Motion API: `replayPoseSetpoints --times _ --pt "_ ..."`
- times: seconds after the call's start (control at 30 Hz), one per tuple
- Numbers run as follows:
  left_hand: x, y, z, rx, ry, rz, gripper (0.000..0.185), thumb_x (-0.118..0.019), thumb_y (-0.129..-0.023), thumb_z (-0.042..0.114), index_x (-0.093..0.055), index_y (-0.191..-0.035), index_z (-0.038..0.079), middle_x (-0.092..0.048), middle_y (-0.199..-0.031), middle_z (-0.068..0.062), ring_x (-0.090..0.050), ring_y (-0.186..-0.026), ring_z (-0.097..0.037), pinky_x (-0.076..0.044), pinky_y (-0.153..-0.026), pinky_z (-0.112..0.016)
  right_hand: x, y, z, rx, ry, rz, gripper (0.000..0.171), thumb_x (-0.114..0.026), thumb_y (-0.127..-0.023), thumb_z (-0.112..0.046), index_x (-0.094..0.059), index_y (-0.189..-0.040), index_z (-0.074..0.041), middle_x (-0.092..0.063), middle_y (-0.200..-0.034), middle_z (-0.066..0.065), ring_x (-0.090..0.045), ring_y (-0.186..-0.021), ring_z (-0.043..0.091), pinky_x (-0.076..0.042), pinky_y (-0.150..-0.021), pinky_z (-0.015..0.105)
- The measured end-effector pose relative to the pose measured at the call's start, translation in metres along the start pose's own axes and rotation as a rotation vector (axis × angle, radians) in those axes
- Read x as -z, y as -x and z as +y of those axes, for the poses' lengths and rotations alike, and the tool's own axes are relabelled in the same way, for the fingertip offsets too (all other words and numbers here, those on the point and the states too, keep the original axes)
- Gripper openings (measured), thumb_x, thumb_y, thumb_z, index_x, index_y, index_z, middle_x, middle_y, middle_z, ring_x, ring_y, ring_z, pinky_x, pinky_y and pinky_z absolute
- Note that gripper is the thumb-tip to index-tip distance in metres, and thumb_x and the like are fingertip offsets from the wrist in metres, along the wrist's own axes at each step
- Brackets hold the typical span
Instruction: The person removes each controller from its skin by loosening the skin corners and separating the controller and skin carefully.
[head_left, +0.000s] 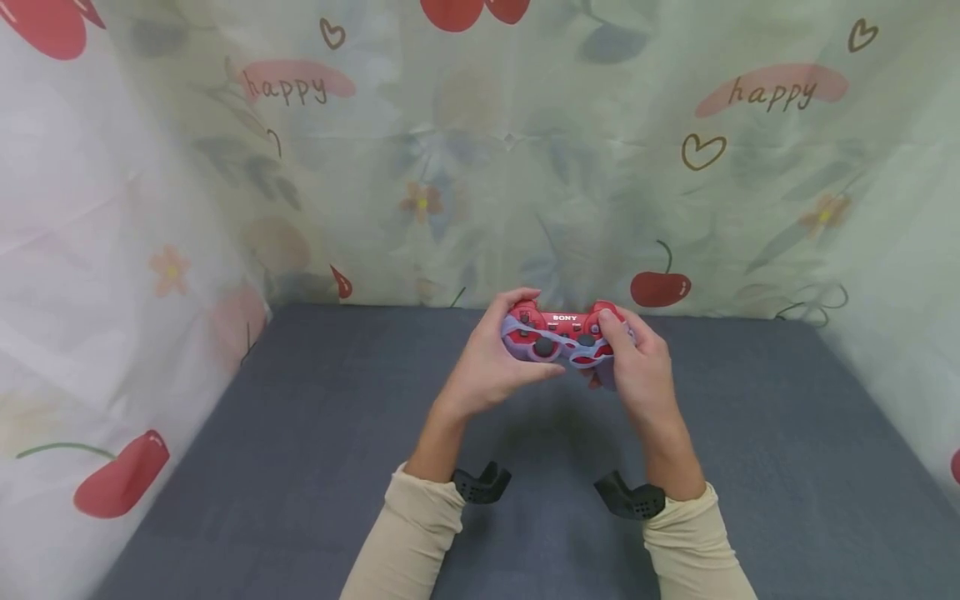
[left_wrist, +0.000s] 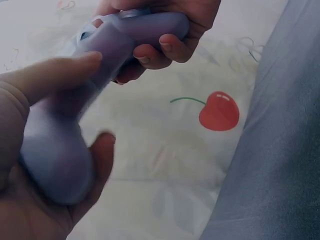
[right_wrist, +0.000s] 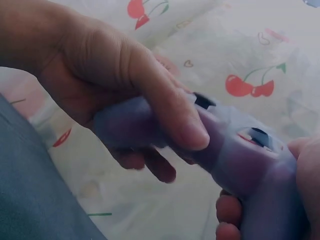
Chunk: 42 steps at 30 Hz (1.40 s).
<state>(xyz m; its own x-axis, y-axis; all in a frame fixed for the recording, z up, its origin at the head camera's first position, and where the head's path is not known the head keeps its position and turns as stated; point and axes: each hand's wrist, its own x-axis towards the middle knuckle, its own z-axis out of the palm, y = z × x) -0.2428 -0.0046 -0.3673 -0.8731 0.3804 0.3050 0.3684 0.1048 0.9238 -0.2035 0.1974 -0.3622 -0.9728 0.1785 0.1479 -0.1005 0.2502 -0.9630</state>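
Observation:
A red and lilac game controller [head_left: 562, 337] with SONY printed on its top is held above the grey table [head_left: 300, 467], both hands around it. My left hand [head_left: 491, 358] grips the left handle, thumb over the front. My right hand [head_left: 637, 362] grips the right handle, thumb near the buttons. In the left wrist view the lilac handle [left_wrist: 55, 155] fills my left palm, and the right hand [left_wrist: 165, 35] curls round the far handle. In the right wrist view the other hand [right_wrist: 115, 95] wraps the lilac body [right_wrist: 240, 160].
A pale cloth printed with cherries, hearts and the word happy [head_left: 772, 92] walls the table at the back and both sides. Beige sleeves [head_left: 420, 533] cover both forearms, and black wrist mounts [head_left: 630, 496] sit at the cuffs.

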Motion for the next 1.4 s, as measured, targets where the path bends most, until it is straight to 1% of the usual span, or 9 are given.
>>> replayPoseSetpoints --times 0.2,0.37,0.53,0.63,0.77,0.9,1.13,1.27,1.4 --pt "0.000 -0.001 -0.002 -0.010 -0.099 0.019 0.086 -0.088 -0.079 0.016 -0.043 -0.152 0.027 -0.049 -0.139 0.001 -0.055 -0.117 -0.021 -0.056 -0.092 -0.034 0.000 -0.003 0.005 -0.029 0.008 0.045 0.056 -0.053 -0.101 -0.057 -0.055 -0.143 -0.021 -0.065 -0.094 -0.001 -0.066 -0.069 0.024 -0.057 -0.064 0.029" --pt "0.001 0.001 -0.001 -0.023 -0.180 0.114 0.072 -0.088 -0.079 0.024 -0.056 -0.143 0.028 -0.049 -0.144 0.002 -0.040 -0.130 -0.019 -0.050 -0.099 -0.046 -0.001 -0.005 0.010 -0.049 0.019 0.063 0.058 -0.053 -0.100 -0.058 -0.054 -0.145 -0.021 -0.065 -0.098 0.004 -0.066 -0.069 0.025 -0.056 -0.063 0.027" --pt "-0.001 0.002 -0.001 -0.049 -0.203 0.179 0.055 -0.089 -0.080 0.029 -0.068 -0.130 0.026 -0.052 -0.131 0.000 -0.035 -0.129 -0.020 -0.049 -0.097 -0.053 -0.003 -0.007 0.011 -0.037 0.048 0.077 0.059 -0.053 -0.100 -0.058 -0.053 -0.146 -0.021 -0.065 -0.106 0.009 -0.065 -0.065 0.018 -0.056 -0.063 0.026" --pt "-0.002 0.002 0.000 -0.077 -0.239 0.166 0.047 -0.089 -0.079 0.029 -0.072 -0.123 0.023 -0.053 -0.119 -0.002 -0.035 -0.121 -0.021 -0.049 -0.093 -0.048 -0.003 -0.007 0.012 -0.029 0.065 0.076 0.060 -0.053 -0.101 -0.057 -0.052 -0.148 -0.021 -0.065 -0.107 0.011 -0.065 -0.067 0.020 -0.056 -0.063 0.026" --pt "-0.003 0.002 0.000 -0.096 -0.292 0.137 0.039 -0.089 -0.079 0.026 -0.077 -0.115 0.019 -0.055 -0.115 0.001 -0.034 -0.114 -0.021 -0.044 -0.091 -0.042 -0.003 -0.006 0.013 -0.023 0.097 0.065 0.061 -0.053 -0.101 -0.056 -0.051 -0.149 -0.019 -0.064 -0.110 0.014 -0.065 -0.070 0.020 -0.056 -0.063 0.025" --pt "-0.004 0.003 -0.001 -0.063 -0.321 0.110 0.031 -0.087 -0.081 0.026 -0.078 -0.110 0.019 -0.053 -0.115 0.003 -0.033 -0.115 -0.020 -0.037 -0.093 -0.042 -0.003 -0.006 0.014 -0.023 0.127 0.061 0.063 -0.054 -0.100 -0.058 -0.050 -0.149 -0.019 -0.064 -0.113 0.015 -0.065 -0.072 0.021 -0.056 -0.064 0.026" --pt "-0.007 0.004 -0.001 0.011 -0.376 0.088 0.017 -0.082 -0.086 0.027 -0.077 -0.101 0.021 -0.049 -0.115 0.003 -0.031 -0.116 -0.020 -0.037 -0.095 -0.043 -0.005 -0.008 0.017 -0.013 0.171 0.048 0.066 -0.056 -0.099 -0.058 -0.049 -0.151 -0.019 -0.065 -0.116 0.016 -0.065 -0.074 0.026 -0.055 -0.063 0.026" --pt "-0.007 0.003 -0.004 0.020 -0.435 0.067 0.015 -0.081 -0.088 0.032 -0.075 -0.099 0.023 -0.050 -0.113 0.003 -0.032 -0.116 -0.020 -0.032 -0.096 -0.045 -0.005 -0.007 0.017 -0.009 0.181 0.027 0.065 -0.056 -0.099 -0.057 -0.049 -0.151 -0.019 -0.064 -0.116 0.018 -0.065 -0.075 0.030 -0.055 -0.063 0.027" --pt "-0.008 0.002 -0.005 -0.012 -0.528 0.034 0.012 -0.077 -0.091 0.034 -0.072 -0.095 0.023 -0.052 -0.108 0.003 -0.035 -0.111 -0.020 -0.032 -0.094 -0.043 -0.006 -0.008 0.018 -0.007 0.194 0.009 0.064 -0.056 -0.099 -0.057 -0.049 -0.150 -0.019 -0.063 -0.116 0.017 -0.065 -0.075 0.030 -0.055 -0.063 0.027"
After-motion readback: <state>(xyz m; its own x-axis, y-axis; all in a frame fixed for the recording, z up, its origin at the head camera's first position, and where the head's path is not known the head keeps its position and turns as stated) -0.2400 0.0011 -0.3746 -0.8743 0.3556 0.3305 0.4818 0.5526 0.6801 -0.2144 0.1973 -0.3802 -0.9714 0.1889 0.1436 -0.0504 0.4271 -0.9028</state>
